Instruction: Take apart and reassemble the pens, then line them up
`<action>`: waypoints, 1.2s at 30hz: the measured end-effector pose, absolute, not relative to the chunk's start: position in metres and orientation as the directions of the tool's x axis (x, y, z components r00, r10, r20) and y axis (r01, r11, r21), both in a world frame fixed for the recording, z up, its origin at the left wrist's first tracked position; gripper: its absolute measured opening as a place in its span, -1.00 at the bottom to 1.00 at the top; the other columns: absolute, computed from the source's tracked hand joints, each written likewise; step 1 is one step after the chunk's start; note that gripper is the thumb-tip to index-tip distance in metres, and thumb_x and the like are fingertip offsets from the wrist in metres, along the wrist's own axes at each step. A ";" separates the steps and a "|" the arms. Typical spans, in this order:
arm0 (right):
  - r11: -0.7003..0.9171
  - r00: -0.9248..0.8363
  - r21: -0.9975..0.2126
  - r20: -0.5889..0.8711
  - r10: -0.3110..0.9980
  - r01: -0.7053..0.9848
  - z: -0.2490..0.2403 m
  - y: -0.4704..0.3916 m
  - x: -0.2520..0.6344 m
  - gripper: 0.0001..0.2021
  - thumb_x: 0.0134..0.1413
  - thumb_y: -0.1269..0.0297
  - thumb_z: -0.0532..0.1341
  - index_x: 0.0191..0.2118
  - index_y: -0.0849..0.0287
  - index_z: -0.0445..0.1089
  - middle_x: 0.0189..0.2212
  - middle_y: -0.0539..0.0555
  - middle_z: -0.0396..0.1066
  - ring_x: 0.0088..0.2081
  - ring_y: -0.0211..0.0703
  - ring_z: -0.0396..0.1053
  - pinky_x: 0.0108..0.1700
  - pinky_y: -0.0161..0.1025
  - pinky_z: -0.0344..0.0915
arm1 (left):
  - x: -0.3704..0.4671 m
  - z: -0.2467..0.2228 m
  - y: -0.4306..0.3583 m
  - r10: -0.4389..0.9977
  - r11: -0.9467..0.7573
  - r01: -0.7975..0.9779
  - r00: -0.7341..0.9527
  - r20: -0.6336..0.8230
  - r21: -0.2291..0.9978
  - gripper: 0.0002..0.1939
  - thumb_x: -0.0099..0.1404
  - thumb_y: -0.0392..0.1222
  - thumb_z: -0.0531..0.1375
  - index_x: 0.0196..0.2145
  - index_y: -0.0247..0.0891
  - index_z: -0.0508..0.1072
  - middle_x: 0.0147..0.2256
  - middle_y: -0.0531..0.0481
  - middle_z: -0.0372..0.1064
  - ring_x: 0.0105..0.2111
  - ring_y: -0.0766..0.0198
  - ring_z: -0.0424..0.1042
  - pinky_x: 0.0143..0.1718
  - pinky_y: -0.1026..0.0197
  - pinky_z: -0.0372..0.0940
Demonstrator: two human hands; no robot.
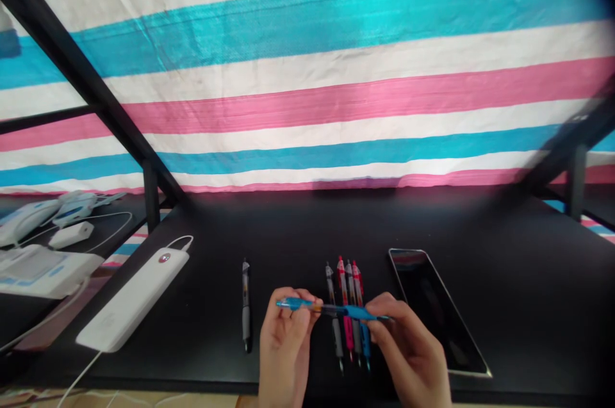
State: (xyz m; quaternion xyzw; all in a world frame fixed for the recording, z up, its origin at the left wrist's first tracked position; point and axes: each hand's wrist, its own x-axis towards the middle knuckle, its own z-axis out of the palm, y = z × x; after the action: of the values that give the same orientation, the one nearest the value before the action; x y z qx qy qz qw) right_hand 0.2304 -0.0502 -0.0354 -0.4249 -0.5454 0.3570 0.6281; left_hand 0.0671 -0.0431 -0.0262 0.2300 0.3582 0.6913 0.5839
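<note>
My left hand (289, 331) and my right hand (408, 341) hold a blue pen (355, 312) level between them, above the front of the black table. The left fingers grip its clear-and-blue end, while the right thumb and fingers pinch near the other end. Beneath it several pens lie side by side on the table: a grey pen (336, 337) at the left, pens with red tops (341, 267), and one with a blue lower part (366, 337). The held pen and my hands partly cover them. To the left of my left hand, a single grey pen (246, 305) lies apart.
A dark phone (437, 312) lies right of my right hand. At the left, a white power bank (134, 299) with cables rests on the black table (288, 222). White devices (48, 270) sit on a side surface. Black frame bars (96, 94) slant up before a striped sheet (336, 94).
</note>
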 end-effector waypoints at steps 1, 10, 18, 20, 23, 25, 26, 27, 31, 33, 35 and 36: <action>0.406 0.151 -0.914 0.404 0.902 0.016 -0.034 -0.049 0.230 -0.91 0.29 0.35 0.29 -0.23 0.02 0.54 -0.40 0.04 0.47 -0.34 -0.16 0.45 -0.34 -0.35 0.41 | 0.067 -0.027 -0.043 0.971 -0.059 -0.640 -0.213 -0.104 0.766 -0.82 0.19 -0.18 0.46 -0.27 -0.18 0.57 -0.28 -0.01 0.48 -0.23 0.22 0.53 -0.10 0.18 0.44; 0.336 0.212 -0.931 0.360 0.908 0.143 -0.041 -0.050 0.232 -0.95 0.21 0.27 0.35 -0.28 0.09 0.56 -0.43 0.04 0.51 -0.48 -0.20 0.46 -0.46 -0.38 0.40 | 0.066 -0.030 -0.043 0.972 -0.043 -0.618 -0.209 -0.111 0.785 -0.80 0.18 -0.15 0.47 -0.28 -0.19 0.58 -0.26 -0.02 0.48 -0.23 0.22 0.51 -0.10 0.18 0.43; 0.292 0.076 -0.926 0.318 0.945 0.240 -0.047 -0.049 0.236 -0.60 0.39 0.22 0.13 -0.53 0.13 0.35 -0.59 -0.05 0.32 -0.57 -0.27 0.32 -0.51 -0.39 0.25 | 0.064 -0.029 -0.043 0.971 0.009 -0.624 -0.183 -0.157 0.781 -0.79 0.12 -0.16 0.51 -0.32 -0.20 0.60 -0.30 -0.01 0.52 -0.25 0.22 0.56 -0.19 0.28 0.47; 0.349 0.044 -0.913 0.365 0.930 0.211 -0.047 -0.048 0.235 -0.71 0.40 0.22 0.13 -0.37 0.11 0.46 -0.54 -0.04 0.39 -0.54 -0.26 0.37 -0.49 -0.40 0.29 | 0.065 -0.027 -0.042 0.965 0.012 -0.646 -0.194 -0.179 0.763 -0.77 0.09 -0.16 0.53 -0.34 -0.20 0.60 -0.32 0.00 0.53 -0.27 0.25 0.56 -0.22 0.32 0.48; 0.399 0.080 -0.904 0.414 0.907 0.153 -0.050 -0.048 0.231 -0.69 0.35 0.28 0.20 0.15 -0.03 0.38 -0.30 0.01 0.57 -0.33 -0.16 0.55 -0.32 -0.37 0.47 | 0.065 -0.026 -0.039 0.953 0.001 -0.696 -0.217 -0.213 0.718 -0.73 0.02 -0.16 0.56 -0.34 -0.19 0.62 -0.33 0.01 0.55 -0.28 0.28 0.57 -0.22 0.35 0.48; 0.408 0.151 -0.898 0.431 0.889 0.164 -0.053 -0.051 0.229 -0.58 0.30 0.38 0.24 0.21 -0.10 0.32 -0.16 0.04 0.59 -0.17 -0.12 0.59 -0.20 -0.34 0.52 | 0.066 -0.026 -0.038 0.942 -0.015 -0.715 -0.244 -0.229 0.699 -0.70 -0.02 -0.17 0.58 -0.33 -0.19 0.63 -0.32 0.01 0.56 -0.26 0.28 0.57 -0.21 0.35 0.48; 0.412 0.173 -0.892 0.442 0.880 0.186 -0.053 -0.052 0.229 -0.63 0.29 0.42 0.24 0.14 -0.09 0.38 -0.15 0.04 0.59 -0.15 -0.13 0.59 -0.19 -0.34 0.53 | 0.066 -0.026 -0.038 0.937 -0.022 -0.718 -0.257 -0.235 0.696 -0.69 -0.04 -0.16 0.58 -0.34 -0.19 0.63 -0.32 0.01 0.56 -0.26 0.28 0.57 -0.20 0.35 0.49; 0.413 0.179 -0.886 0.451 0.874 0.213 -0.054 -0.054 0.229 -0.70 0.28 0.44 0.24 0.05 -0.06 0.44 -0.18 0.04 0.59 -0.18 -0.14 0.60 -0.20 -0.36 0.53 | 0.066 -0.026 -0.038 0.934 -0.026 -0.717 -0.266 -0.239 0.696 -0.69 -0.05 -0.16 0.59 -0.34 -0.19 0.63 -0.33 0.01 0.56 -0.26 0.28 0.57 -0.21 0.35 0.49; 0.367 0.100 -0.878 0.414 0.905 0.308 -0.051 -0.054 0.233 -0.91 0.30 0.36 0.25 -0.20 0.06 0.52 -0.38 0.01 0.57 -0.43 -0.19 0.55 -0.38 -0.38 0.49 | 0.066 -0.027 -0.038 0.925 -0.030 -0.713 -0.284 -0.250 0.700 -0.68 -0.06 -0.16 0.59 -0.35 -0.21 0.64 -0.33 0.00 0.56 -0.26 0.27 0.58 -0.20 0.34 0.50; 0.349 0.064 -0.875 0.390 0.918 0.335 -0.049 -0.052 0.233 -0.92 0.31 0.32 0.26 -0.16 0.07 0.52 -0.40 0.00 0.58 -0.44 -0.18 0.55 -0.42 -0.38 0.47 | 0.066 -0.027 -0.038 0.920 -0.031 -0.714 -0.294 -0.259 0.700 -0.67 -0.07 -0.14 0.59 -0.35 -0.21 0.64 -0.32 0.00 0.56 -0.25 0.26 0.58 -0.20 0.33 0.51; 0.360 0.108 -0.864 0.419 0.901 0.352 -0.049 -0.050 0.231 -0.81 0.29 0.32 0.27 -0.01 0.06 0.49 -0.30 0.03 0.62 -0.38 -0.15 0.58 -0.41 -0.38 0.48 | 0.066 -0.028 -0.038 0.914 -0.036 -0.713 -0.308 -0.266 0.700 -0.66 -0.08 -0.14 0.59 -0.34 -0.20 0.64 -0.31 0.00 0.56 -0.25 0.24 0.58 -0.20 0.32 0.51; 0.370 0.141 -0.856 0.442 0.886 0.361 -0.049 -0.049 0.230 -0.77 0.28 0.34 0.28 0.03 0.06 0.46 -0.26 0.05 0.63 -0.36 -0.15 0.58 -0.39 -0.38 0.49 | 0.066 -0.028 -0.038 0.912 -0.040 -0.713 -0.312 -0.266 0.700 -0.66 -0.07 -0.14 0.59 -0.33 -0.19 0.64 -0.31 0.00 0.56 -0.24 0.24 0.58 -0.20 0.32 0.51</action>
State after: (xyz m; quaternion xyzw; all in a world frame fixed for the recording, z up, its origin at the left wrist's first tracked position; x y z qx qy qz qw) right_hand 0.2305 -0.0494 -0.0490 -0.5095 -0.6116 0.2355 0.5576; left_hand 0.0662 -0.0376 -0.0280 0.1277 0.3906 0.7096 0.5724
